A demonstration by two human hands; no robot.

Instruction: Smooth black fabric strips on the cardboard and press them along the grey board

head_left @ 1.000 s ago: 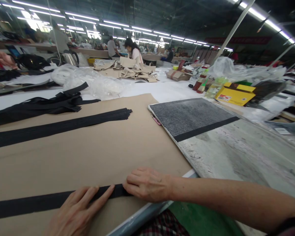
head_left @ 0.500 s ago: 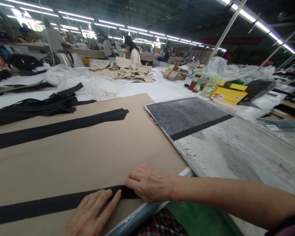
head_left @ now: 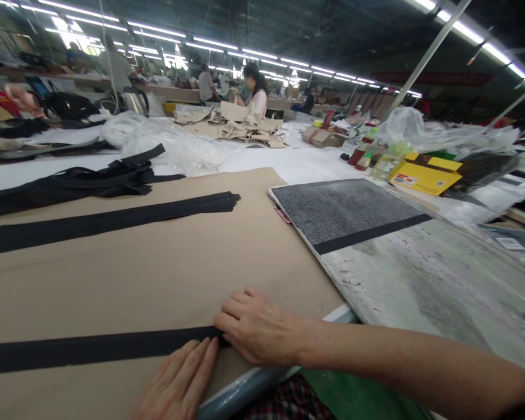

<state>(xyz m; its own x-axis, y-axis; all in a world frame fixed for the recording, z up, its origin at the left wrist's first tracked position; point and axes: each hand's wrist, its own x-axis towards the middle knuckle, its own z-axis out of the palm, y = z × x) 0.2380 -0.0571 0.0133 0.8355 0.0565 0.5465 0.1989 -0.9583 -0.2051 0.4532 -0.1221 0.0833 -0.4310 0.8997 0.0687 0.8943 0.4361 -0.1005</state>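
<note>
A long black strip (head_left: pixel 91 349) lies flat across the near part of a brown paper sheet (head_left: pixel 157 268). My right hand (head_left: pixel 258 328) rests on the strip's right end, fingers curled down and pressing on it. My left hand (head_left: pixel 181 385) lies flat just below the strip, fingers stretched out and together, their tips touching its lower edge beside my right hand. Farther back on the paper lies a stack of black strips (head_left: pixel 114 220), and a loose heap of black strips (head_left: pixel 79 181) sits behind it.
A grey textured board (head_left: pixel 341 210) with a black strip along its near edge lies to the right on a stained grey surface. A yellow box (head_left: pixel 424 173), bottles, clear plastic bags and cardboard pieces (head_left: pixel 236 125) lie beyond. People work at far tables.
My left hand has slid right along the strip and lower, its fingertips now meeting my right hand. My right hand stayed on the strip's end. The view shifted slightly.
</note>
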